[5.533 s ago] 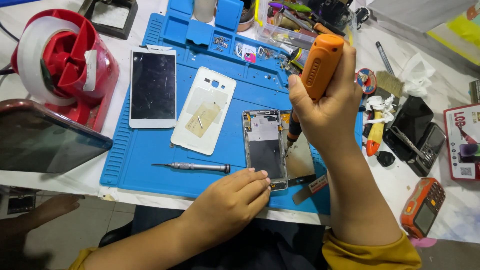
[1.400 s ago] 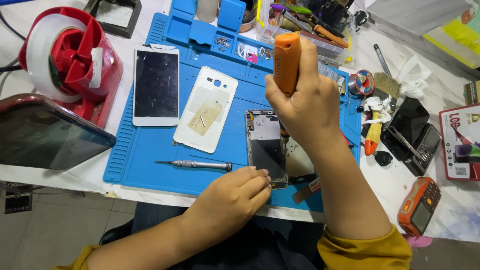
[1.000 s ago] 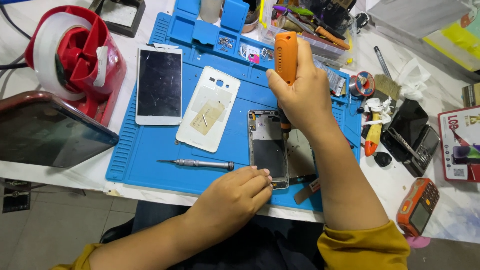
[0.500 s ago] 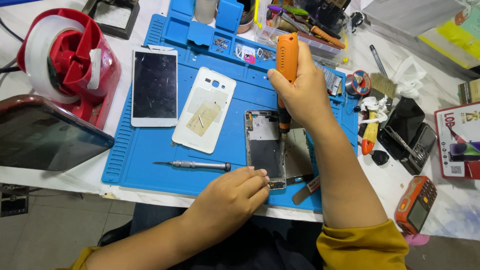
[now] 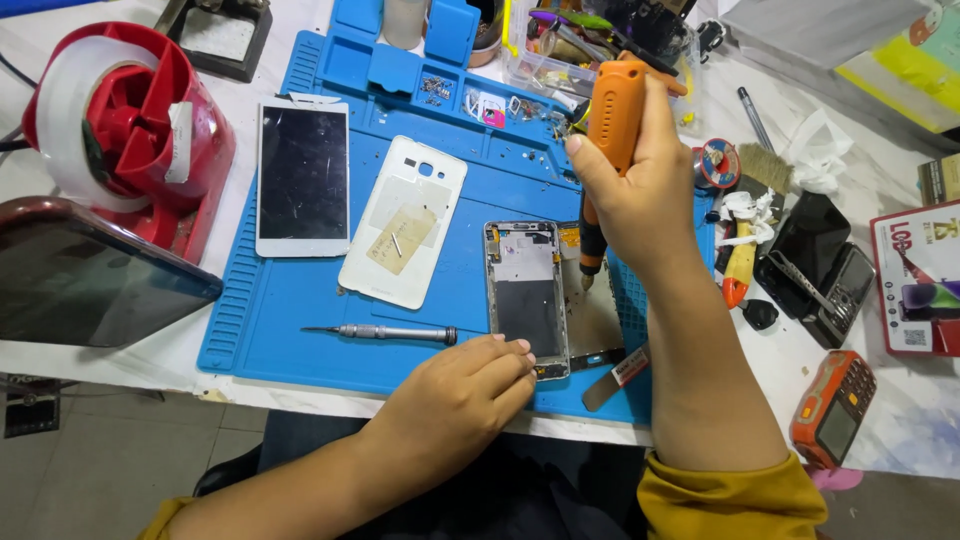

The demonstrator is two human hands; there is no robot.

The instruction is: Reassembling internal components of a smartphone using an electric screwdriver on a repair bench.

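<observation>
My right hand (image 5: 640,200) grips an orange electric screwdriver (image 5: 612,120), held upright with its dark tip (image 5: 588,275) pointing down just right of an opened phone frame (image 5: 527,295). That silver frame lies on a blue work mat (image 5: 300,300). My left hand (image 5: 460,400) rests at the mat's near edge, fingertips pressing the frame's lower end. A white back cover (image 5: 403,235) and a white-rimmed screen panel (image 5: 303,178) lie to the left. A thin hand screwdriver (image 5: 385,332) lies loose on the mat near my left hand.
A red tape dispenser (image 5: 130,140) and a dark tablet (image 5: 80,285) stand at left. Small parts trays (image 5: 470,95) line the mat's far edge. At right lie a brush (image 5: 765,180), dark phones (image 5: 815,270), an orange keypad phone (image 5: 832,415) and boxes (image 5: 920,280).
My right hand brought the orange screwdriver from raised at the right down and left, its tip now beside the phone frame. My left hand stayed on the frame's lower end.
</observation>
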